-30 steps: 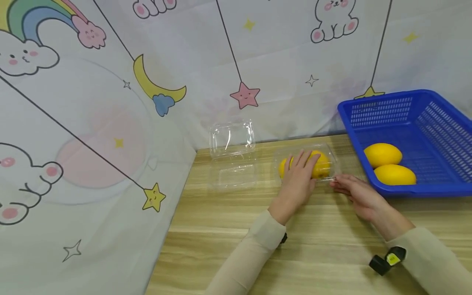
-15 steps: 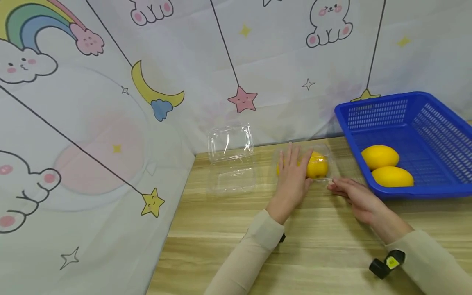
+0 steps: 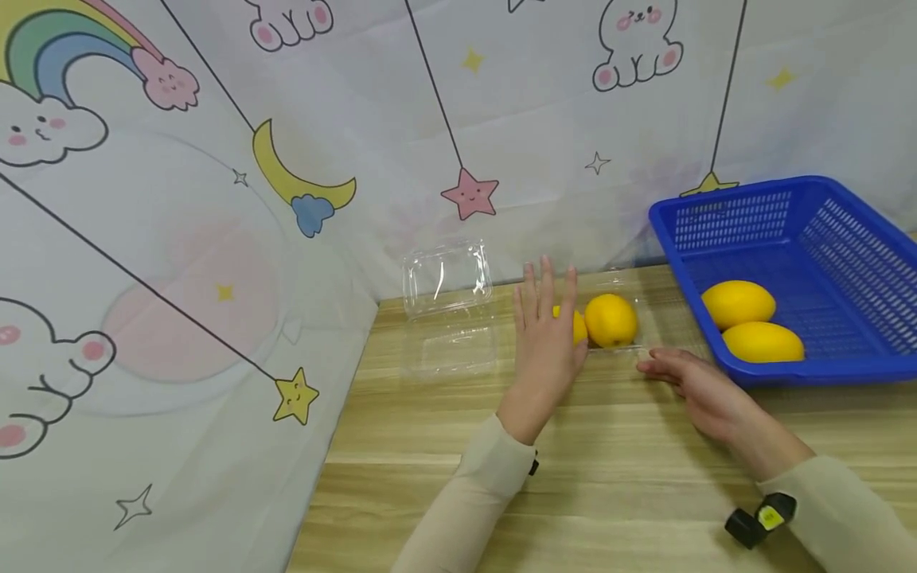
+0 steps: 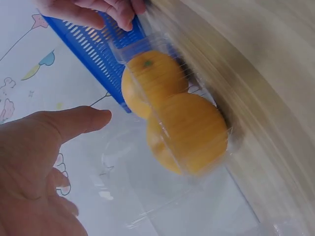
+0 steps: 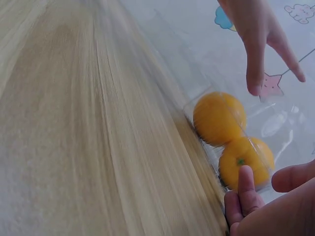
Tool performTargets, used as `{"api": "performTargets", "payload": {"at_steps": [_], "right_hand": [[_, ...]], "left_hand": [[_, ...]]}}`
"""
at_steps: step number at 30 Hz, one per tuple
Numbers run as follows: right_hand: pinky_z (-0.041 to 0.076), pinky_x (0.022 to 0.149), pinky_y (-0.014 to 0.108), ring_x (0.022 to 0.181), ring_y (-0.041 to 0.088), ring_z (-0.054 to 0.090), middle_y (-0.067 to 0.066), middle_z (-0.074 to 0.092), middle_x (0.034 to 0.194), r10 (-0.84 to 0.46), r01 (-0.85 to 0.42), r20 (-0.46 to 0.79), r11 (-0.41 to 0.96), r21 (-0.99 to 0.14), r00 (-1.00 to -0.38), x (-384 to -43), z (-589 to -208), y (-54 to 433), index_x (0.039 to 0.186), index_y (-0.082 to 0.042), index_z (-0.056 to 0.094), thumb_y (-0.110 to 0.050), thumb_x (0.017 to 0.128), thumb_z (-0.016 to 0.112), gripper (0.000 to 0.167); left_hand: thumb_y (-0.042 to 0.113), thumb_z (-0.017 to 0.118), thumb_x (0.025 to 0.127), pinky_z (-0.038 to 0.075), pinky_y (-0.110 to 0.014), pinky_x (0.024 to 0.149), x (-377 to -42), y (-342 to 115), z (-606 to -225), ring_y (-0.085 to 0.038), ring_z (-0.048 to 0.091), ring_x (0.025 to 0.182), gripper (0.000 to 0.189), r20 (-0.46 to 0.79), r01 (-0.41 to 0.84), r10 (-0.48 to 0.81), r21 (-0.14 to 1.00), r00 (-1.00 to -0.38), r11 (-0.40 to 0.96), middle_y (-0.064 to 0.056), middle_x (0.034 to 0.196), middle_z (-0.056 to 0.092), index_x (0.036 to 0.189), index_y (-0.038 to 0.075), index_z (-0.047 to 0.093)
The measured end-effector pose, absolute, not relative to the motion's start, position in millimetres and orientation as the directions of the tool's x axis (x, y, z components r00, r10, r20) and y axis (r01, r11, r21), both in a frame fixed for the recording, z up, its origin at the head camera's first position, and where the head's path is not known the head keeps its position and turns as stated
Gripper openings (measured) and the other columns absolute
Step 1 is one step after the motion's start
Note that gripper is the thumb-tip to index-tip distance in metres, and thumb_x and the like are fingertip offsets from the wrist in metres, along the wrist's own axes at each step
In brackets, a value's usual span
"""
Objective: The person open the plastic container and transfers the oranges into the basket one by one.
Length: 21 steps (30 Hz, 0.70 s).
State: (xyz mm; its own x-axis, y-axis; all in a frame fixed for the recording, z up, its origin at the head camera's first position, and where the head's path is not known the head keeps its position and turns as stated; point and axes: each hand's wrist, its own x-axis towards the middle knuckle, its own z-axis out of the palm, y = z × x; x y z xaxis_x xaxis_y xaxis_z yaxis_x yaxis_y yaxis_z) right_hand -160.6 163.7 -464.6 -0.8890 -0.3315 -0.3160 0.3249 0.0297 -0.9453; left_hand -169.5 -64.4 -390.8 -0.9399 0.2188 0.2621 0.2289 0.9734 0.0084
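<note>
Two oranges sit side by side in a clear plastic clamshell box near the back of the wooden table. My left hand, fingers spread and straight, is over the box's left end and partly covers the left orange in the head view. The left wrist view shows its thumb apart from the fruit. At the front right corner of the box, my right hand has its fingertips right at the rim, thumb and fingers apart in the right wrist view. A clear plastic sheet with glare shows behind the oranges.
Left of the box stands a second clear clamshell with its lid raised. A blue mesh basket at the right holds two oval yellow fruits. A printed cloth closes off the back and left sides.
My left hand has lifted off the box and shifted left with its fingers straightened, uncovering the right orange. My right hand has stayed near the box's front right corner.
</note>
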Motion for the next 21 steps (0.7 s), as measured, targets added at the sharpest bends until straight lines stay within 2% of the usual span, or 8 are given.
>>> {"api": "performTargets", "payload": {"at_steps": [3, 6, 10, 12, 14, 17, 19, 21], "right_hand": [[0.019, 0.107, 0.045, 0.101, -0.014, 0.054, -0.033, 0.066, 0.101, -0.337, 0.308, -0.300, 0.031, -0.951, -0.892, -162.3, -464.4, 162.5, 0.161, 0.014, 0.010, -0.032, 0.117, 0.033, 0.068], [0.020, 0.103, 0.040, 0.103, -0.012, 0.054, -0.031, 0.066, 0.101, -0.340, 0.302, -0.292, 0.024, -0.953, -0.894, -164.0, -464.5, 162.0, 0.158, 0.011, 0.020, -0.033, 0.117, 0.035, 0.062], [0.021, 0.100, 0.036, 0.103, -0.010, 0.056, -0.030, 0.067, 0.101, -0.348, 0.304, -0.285, 0.001, -0.953, -0.893, -164.3, -465.2, 163.0, 0.146, -0.001, 0.035, -0.034, 0.116, 0.036, 0.044], [0.021, 0.100, 0.036, 0.102, -0.010, 0.056, -0.029, 0.068, 0.100, -0.344, 0.305, -0.284, -0.007, -0.952, -0.895, -163.7, -464.9, 163.0, 0.142, -0.006, 0.037, -0.034, 0.116, 0.037, 0.038], [0.021, 0.101, 0.037, 0.105, -0.009, 0.057, -0.028, 0.069, 0.104, -0.329, 0.301, -0.287, 0.010, -0.954, -0.899, -161.9, -463.4, 161.7, 0.145, -0.003, 0.036, -0.034, 0.116, 0.037, 0.043], [0.023, 0.114, 0.045, 0.129, 0.010, 0.052, -0.005, 0.065, 0.137, -0.282, 0.294, -0.307, 0.086, -0.952, -0.909, -156.1, -457.5, 156.5, 0.156, 0.006, 0.029, -0.035, 0.115, 0.041, 0.059], [0.022, 0.120, 0.054, 0.143, 0.029, 0.041, 0.017, 0.046, 0.158, -0.259, 0.284, -0.317, 0.156, -0.946, -0.912, -151.1, -452.3, 152.8, 0.161, 0.010, 0.019, -0.035, 0.115, 0.042, 0.069], [0.028, 0.118, 0.057, 0.144, 0.045, 0.031, 0.035, 0.024, 0.161, -0.231, 0.263, -0.315, 0.228, -0.937, -0.921, -146.2, -446.0, 149.0, 0.161, 0.012, 0.014, -0.034, 0.114, 0.043, 0.072]], "left_hand": [[0.045, 0.074, 0.099, 0.005, -0.052, 0.133, -164.3, -72.4, -385.6, -0.036, -0.006, 0.165, 0.095, 0.221, 0.235, 0.223, 0.028, -0.949, 0.972, -0.015, 0.179, -0.001, 0.171, 0.016, 0.021], [0.044, 0.072, 0.101, 0.006, -0.052, 0.133, -158.0, -79.6, -383.5, -0.036, 0.000, 0.165, 0.085, 0.166, 0.245, 0.231, 0.067, -0.959, 0.967, -0.017, 0.178, 0.009, 0.168, 0.012, 0.031], [0.042, 0.069, 0.102, 0.012, -0.052, 0.132, -148.7, -86.4, -386.0, -0.036, 0.011, 0.164, 0.075, 0.117, 0.278, 0.267, 0.097, -0.957, 0.956, -0.019, 0.175, 0.022, 0.163, 0.009, 0.041], [0.042, 0.068, 0.103, 0.015, -0.052, 0.132, -143.4, -89.1, -388.4, -0.036, 0.016, 0.163, 0.071, 0.091, 0.292, 0.283, 0.098, -0.955, 0.952, -0.019, 0.173, 0.028, 0.161, 0.009, 0.044], [0.042, 0.067, 0.103, 0.017, -0.052, 0.132, -137.9, -91.7, -391.1, -0.036, 0.020, 0.162, 0.068, 0.064, 0.296, 0.291, 0.096, -0.955, 0.950, -0.018, 0.171, 0.032, 0.160, 0.010, 0.046], [0.042, 0.068, 0.103, 0.020, -0.052, 0.131, -130.2, -95.6, -396.6, -0.034, 0.025, 0.161, 0.068, 0.030, 0.296, 0.295, 0.100, -0.955, 0.950, -0.016, 0.170, 0.034, 0.160, 0.012, 0.046], [0.042, 0.069, 0.103, 0.023, -0.052, 0.130, -124.9, -98.1, -400.1, -0.034, 0.026, 0.161, 0.070, 0.003, 0.297, 0.299, 0.109, -0.954, 0.949, -0.016, 0.171, 0.032, 0.161, 0.013, 0.044], [0.043, 0.069, 0.103, 0.027, -0.051, 0.129, -119.9, -100.4, -403.9, -0.033, 0.026, 0.161, 0.073, -0.024, 0.303, 0.308, 0.113, -0.951, 0.946, -0.017, 0.173, 0.029, 0.163, 0.012, 0.041]]}}
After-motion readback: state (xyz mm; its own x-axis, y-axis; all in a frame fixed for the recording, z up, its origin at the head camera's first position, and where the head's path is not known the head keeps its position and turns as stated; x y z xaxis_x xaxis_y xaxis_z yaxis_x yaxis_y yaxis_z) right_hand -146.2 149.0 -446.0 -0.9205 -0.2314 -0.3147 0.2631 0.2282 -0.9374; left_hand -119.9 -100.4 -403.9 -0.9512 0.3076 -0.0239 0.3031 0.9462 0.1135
